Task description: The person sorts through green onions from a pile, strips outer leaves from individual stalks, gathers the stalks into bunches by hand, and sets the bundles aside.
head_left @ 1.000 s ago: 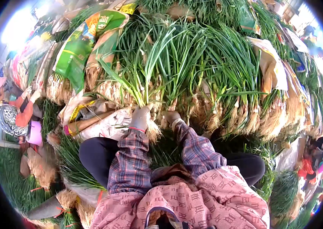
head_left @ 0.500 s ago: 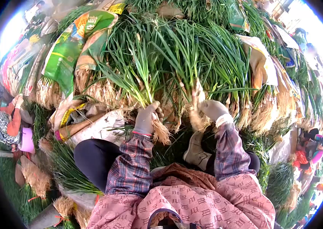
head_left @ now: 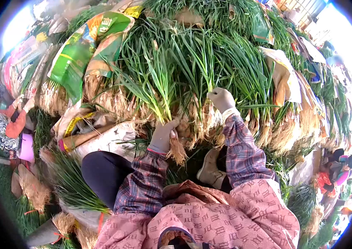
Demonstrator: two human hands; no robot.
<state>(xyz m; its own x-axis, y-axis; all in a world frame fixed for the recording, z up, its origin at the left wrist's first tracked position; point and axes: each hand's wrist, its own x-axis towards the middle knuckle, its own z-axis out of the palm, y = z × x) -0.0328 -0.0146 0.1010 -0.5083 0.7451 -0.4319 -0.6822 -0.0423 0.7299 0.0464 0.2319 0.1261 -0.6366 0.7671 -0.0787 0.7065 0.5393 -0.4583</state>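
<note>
My left hand [head_left: 163, 135], in a pale glove, is closed around a small bunch of green garlic [head_left: 164, 97]. The bunch's long leaves fan upward, and its tan roots [head_left: 177, 151] hang below my fist. To the right, my gloved right hand [head_left: 222, 100] has its fingers pinched at the stem of another green garlic plant [head_left: 209, 72], against the front of the heap. Its lower end cannot be told apart from the roots behind. The large heap of green garlic [head_left: 242, 62] lies in front of both hands, roots toward me.
Printed sacks [head_left: 74, 62] cover the heap's left side, and a pale sack [head_left: 284, 70] lies at right. Tied bundles [head_left: 34, 189] rest at lower left. A person [head_left: 12, 124] works at far left, another person [head_left: 333, 174] at far right. My boot [head_left: 211, 168] is below my hands.
My right hand has moved up and slightly left, from beside the roots to the stem of a plant. My left hand, still holding its bunch, has sunk slightly.
</note>
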